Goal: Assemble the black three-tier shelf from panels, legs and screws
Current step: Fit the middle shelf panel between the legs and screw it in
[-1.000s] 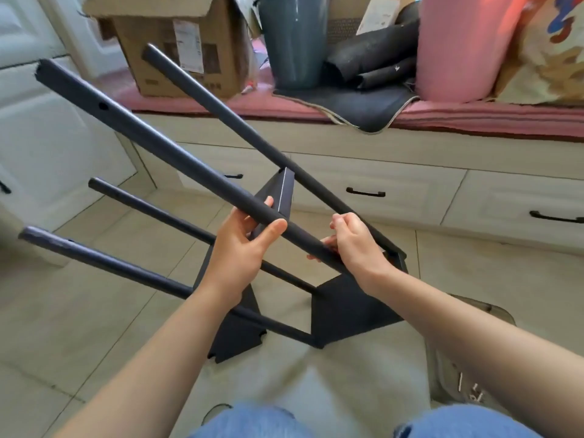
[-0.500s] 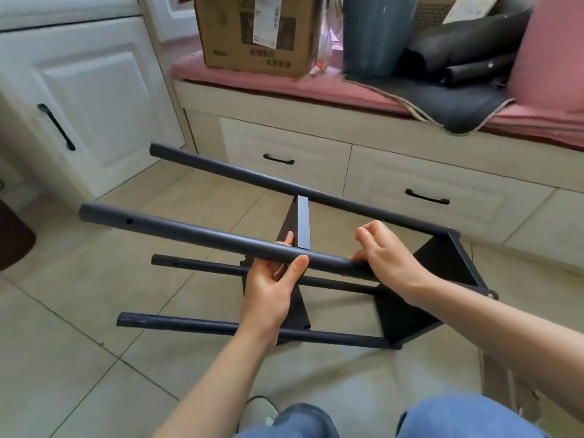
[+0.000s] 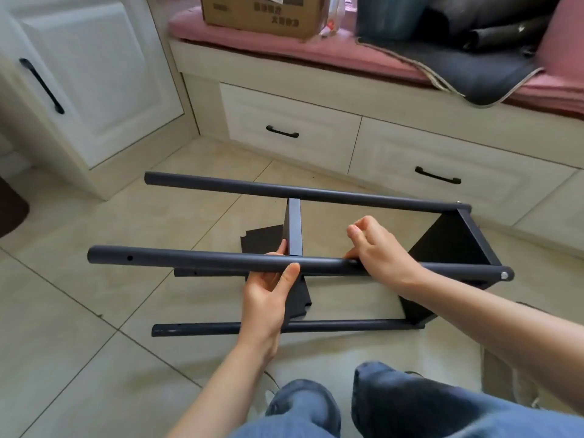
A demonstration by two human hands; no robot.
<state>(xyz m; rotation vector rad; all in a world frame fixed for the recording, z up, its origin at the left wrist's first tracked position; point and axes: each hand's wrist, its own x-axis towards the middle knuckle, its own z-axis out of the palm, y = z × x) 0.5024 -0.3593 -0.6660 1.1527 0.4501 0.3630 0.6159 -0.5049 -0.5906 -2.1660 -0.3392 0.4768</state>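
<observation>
The black shelf frame lies on its side on the tiled floor. Its near upper leg [image 3: 189, 260] and far upper leg [image 3: 284, 191] run left to right, and a lower leg [image 3: 347, 325] rests on the tiles. One panel [image 3: 455, 245] is fixed at the right ends, with a screw head [image 3: 504, 275] showing there. A second panel [image 3: 294, 227] stands edge-on at mid-length. My left hand [image 3: 268, 295] grips the near upper leg from below, thumb over it. My right hand [image 3: 376, 248] holds the same leg just to the right, fingers curled.
A white cabinet door [image 3: 85, 80] stands at the left. Drawers [image 3: 284, 131] under a window seat with a pink cushion [image 3: 316, 49] run along the back. A cardboard box [image 3: 262, 14] and dark rolled mats [image 3: 474, 58] sit on the seat. My knees [image 3: 363, 406] are below.
The frame has swung down from a steep tilt to lie level on the floor. Both hands stayed on the near upper leg.
</observation>
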